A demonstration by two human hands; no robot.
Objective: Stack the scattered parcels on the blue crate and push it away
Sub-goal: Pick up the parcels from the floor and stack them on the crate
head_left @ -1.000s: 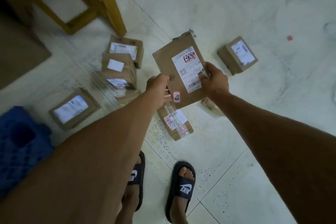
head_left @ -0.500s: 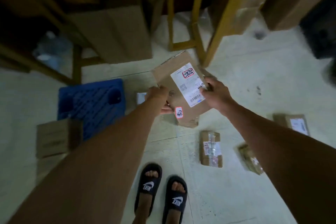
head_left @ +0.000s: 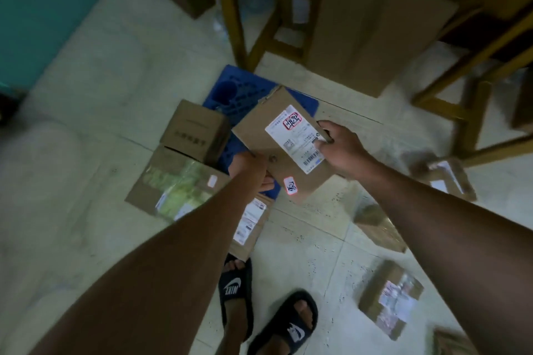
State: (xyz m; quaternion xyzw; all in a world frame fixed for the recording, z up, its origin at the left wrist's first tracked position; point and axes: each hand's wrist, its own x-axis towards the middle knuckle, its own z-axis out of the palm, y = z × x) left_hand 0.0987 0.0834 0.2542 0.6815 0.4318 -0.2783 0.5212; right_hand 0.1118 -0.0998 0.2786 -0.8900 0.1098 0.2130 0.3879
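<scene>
**Flat cardboard parcel held over the crate, easy one to handle**

The flat brown parcel [head_left: 277, 141] is up in the air, tilted, right above the blue crate [head_left: 230, 92] on the floor. It looks like stiff, thin cardboard with a big white shipping label on top, and I'd guess it's light since it's held by the edges alone. The left hand [head_left: 253, 170] grips the near-left edge with its fingers curled under, and the right hand [head_left: 340, 150] pinches the right edge by the label. Opposite edges seem the right place to hold it; the label may be slick. One small box [head_left: 193, 130] sits at the crate's left edge with a taped box [head_left: 176, 184] just beside it. More parcels lie scattered on the tile floor [head_left: 302, 239] to the right, near the sandals.
</scene>
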